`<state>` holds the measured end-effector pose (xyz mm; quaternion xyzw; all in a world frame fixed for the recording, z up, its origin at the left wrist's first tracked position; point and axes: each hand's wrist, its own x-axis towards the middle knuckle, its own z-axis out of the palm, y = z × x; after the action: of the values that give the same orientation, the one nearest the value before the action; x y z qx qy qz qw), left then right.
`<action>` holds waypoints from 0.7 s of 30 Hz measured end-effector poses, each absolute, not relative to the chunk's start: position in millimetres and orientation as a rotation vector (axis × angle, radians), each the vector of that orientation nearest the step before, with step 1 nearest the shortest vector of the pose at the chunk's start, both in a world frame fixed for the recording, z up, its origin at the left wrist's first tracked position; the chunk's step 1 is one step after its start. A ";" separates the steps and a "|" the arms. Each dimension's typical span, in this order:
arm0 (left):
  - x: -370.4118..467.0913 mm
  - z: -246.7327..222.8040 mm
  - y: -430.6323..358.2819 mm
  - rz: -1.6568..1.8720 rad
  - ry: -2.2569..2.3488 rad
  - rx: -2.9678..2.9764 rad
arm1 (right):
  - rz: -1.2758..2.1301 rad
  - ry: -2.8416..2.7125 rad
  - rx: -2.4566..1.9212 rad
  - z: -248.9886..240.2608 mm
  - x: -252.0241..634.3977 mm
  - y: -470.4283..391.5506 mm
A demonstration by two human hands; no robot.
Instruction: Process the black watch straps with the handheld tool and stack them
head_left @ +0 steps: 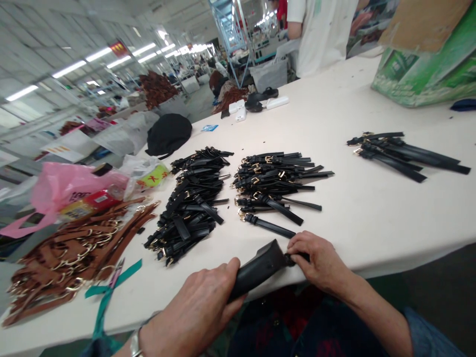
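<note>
My left hand [201,297] is wrapped around a thick, curved black leather piece [258,267] at the table's front edge. At that piece's right end, my right hand [316,258] pinches a small dark strap end [299,257], partly hidden by the fingers. Just beyond the hands, a black buckle strap [271,227] lies at the front of a pile of black straps with gold buckles [275,173]. A larger heap of black straps [193,198] is to its left. Far right lies a smaller group of black straps [409,151].
Brown straps with metal rings [92,243] cover the table's left end, near small scissors [116,274] with teal ribbon [128,274]. Behind them sit a pink bag [74,181] and a black cap [169,134]. A green sack [427,74] stands back right; a person [323,34] stands behind the table.
</note>
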<state>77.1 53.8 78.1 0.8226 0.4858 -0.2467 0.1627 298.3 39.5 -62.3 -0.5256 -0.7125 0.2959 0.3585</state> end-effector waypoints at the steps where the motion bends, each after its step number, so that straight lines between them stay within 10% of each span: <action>1: 74.4 80.2 53.3 -0.715 1.392 2.338 | 0.765 -1.839 -1.357 -61.6 298.3 39.2; 21: 54.2 80.6 57.0 -0.553 1.558 2.333 | 0.746 -1.875 -1.404 -60.5 297.9 38.8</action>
<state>54.2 57.0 80.6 0.8078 0.5395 -0.1913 0.1406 297.9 38.8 -60.5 -0.5381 -0.7186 0.2858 0.3353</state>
